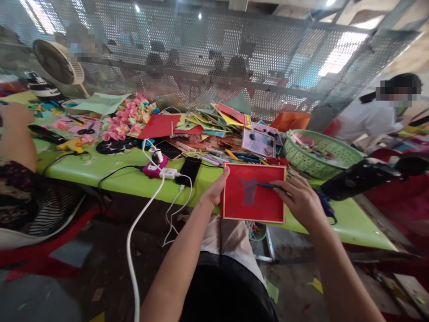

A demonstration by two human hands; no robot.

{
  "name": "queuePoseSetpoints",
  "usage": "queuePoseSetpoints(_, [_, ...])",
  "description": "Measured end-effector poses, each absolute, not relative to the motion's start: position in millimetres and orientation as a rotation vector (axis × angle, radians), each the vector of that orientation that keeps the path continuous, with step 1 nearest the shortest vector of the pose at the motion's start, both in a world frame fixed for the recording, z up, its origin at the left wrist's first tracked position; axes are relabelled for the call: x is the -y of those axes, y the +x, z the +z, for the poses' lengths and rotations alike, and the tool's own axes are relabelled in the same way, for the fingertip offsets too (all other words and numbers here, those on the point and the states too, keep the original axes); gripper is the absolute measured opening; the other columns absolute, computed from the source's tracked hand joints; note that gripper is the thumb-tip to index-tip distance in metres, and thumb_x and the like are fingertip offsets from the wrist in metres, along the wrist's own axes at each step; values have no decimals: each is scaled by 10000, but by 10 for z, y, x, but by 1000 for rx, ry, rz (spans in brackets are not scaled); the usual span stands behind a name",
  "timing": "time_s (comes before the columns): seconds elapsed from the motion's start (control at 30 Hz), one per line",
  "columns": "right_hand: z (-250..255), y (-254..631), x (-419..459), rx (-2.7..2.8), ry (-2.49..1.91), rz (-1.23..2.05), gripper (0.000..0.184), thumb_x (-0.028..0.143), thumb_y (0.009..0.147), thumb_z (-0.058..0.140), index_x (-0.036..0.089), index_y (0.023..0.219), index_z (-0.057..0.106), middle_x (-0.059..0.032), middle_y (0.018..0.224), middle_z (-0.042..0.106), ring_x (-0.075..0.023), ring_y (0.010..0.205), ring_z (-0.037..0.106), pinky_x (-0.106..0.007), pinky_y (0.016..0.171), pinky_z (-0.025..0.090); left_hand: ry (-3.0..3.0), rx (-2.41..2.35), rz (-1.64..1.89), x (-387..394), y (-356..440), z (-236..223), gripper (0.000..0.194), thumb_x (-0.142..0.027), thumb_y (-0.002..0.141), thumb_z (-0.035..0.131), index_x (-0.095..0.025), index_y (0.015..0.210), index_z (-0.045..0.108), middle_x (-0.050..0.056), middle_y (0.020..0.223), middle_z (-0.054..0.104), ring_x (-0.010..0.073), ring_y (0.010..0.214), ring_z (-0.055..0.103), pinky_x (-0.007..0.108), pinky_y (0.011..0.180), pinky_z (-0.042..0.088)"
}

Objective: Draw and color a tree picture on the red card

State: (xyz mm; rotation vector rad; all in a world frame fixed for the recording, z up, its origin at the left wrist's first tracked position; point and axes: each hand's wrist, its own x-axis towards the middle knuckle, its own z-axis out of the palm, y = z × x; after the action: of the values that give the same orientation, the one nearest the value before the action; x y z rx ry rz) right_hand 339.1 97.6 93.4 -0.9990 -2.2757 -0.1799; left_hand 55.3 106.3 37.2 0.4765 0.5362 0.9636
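Observation:
A red panel with a thin pale wooden frame is held tilted at the table's front edge, over my lap. My left hand grips its left side, thumb on the front rim and the other fingers hidden behind. On the red face is a greyish-purple cup-like shape, with faint outlines above it. A dark blue pen or pencil is pinched in my right hand, its tip at the upper right of that shape. Whether it is a pen or a pencil I cannot make out.
Papers and cards pile up behind the panel beside a green basket. A phone, a purple power strip and white cables lie left. A dark bottle is at right. Other people sit on both sides.

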Motion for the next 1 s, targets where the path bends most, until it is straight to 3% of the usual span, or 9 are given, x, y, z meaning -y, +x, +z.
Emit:
queuePoseSetpoints(0.13, [914,3394,-986,2272,-994,-191,247,330,1119,594,286,1162,834,-71,941,782,-295,910,698,-470,906,569,448,-539,962,-1054,560,404,689,-618,1210,353,-106,1360,790,173,1045,883,282,926,873,403,994,667])
queuePoseSetpoints(0.23, [909,3363,-1012,2246,-991,-242,260,342,1129,579,283,1171,828,-75,949,785,-298,916,705,-477,930,565,460,-586,995,-1058,562,383,670,-605,1217,352,-125,1292,815,135,941,880,247,805,852,364,916,667])
queuePoseSetpoints(0.4, [887,3348,-1034,2231,-1002,-258,261,354,1132,579,279,1169,827,-73,929,778,-302,921,714,-482,914,566,420,-605,1001,-1104,541,263,577,-606,1183,509,-123,1183,826,81,782,843,208,612,784,310,803,646])
queuePoseSetpoints(0.63, [901,3353,-1027,2232,-1004,-242,245,339,1124,591,304,1164,830,-69,939,794,-308,928,727,-500,916,574,404,-509,1022,-1123,541,220,608,-621,1160,555,-107,1381,793,144,992,888,253,786,864,331,887,671])
queuePoseSetpoints(0.77, [912,3355,-1031,2250,-991,-227,242,331,1112,602,305,1151,839,-72,963,806,-309,922,730,-507,923,578,419,-515,1023,-1122,551,226,590,-587,1180,528,-109,1409,785,145,1013,890,264,870,880,339,913,679])
queuePoseSetpoints(1.0, [886,3437,-993,2307,-991,-172,253,338,1108,606,298,1169,848,-69,911,775,-303,901,708,-496,913,574,411,-536,975,-1115,537,253,632,-616,1185,480,-96,1350,798,141,940,881,243,716,848,342,870,683])
